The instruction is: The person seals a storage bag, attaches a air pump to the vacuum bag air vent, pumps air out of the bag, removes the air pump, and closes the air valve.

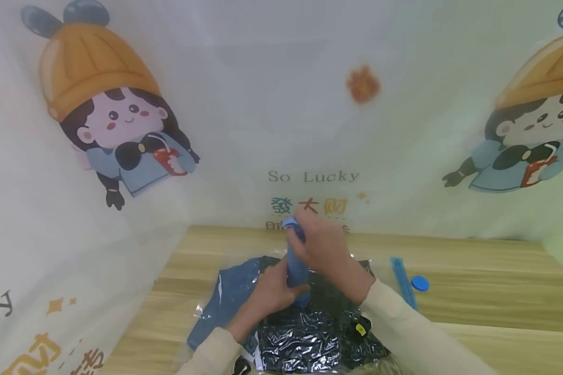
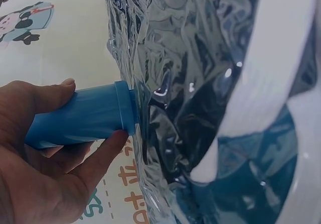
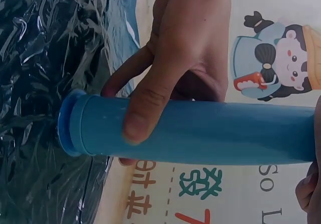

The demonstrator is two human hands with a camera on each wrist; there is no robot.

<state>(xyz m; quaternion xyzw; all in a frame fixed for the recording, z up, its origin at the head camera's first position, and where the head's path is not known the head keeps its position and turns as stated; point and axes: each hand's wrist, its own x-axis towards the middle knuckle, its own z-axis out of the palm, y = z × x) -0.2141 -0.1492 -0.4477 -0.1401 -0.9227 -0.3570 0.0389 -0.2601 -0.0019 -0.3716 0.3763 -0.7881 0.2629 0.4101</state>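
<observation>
A blue hand pump (image 1: pixel 297 268) stands upright on a clear plastic vacuum bag (image 1: pixel 305 344) with dark and blue fabric inside. My left hand (image 1: pixel 273 287) grips the lower part of its cylinder, thumb on one side and fingers on the other. At the pump's top, my right hand (image 1: pixel 322 245) holds the handle with curled fingers. The left wrist view shows the rimmed foot of the pump (image 2: pixel 83 114) against the wrinkled plastic. Only a sliver of the right hand (image 3: pixel 313 186) shows at the right edge of the right wrist view.
To the right of the bag, a blue flat strip (image 1: pixel 404 284) lies on the wooden table (image 1: pixel 488 291) beside a round blue cap (image 1: pixel 420 283). A small black piece with a yellow mark (image 1: pixel 362 327) is near the bag's right side. Printed cloth (image 1: pixel 244 130) hangs behind the table.
</observation>
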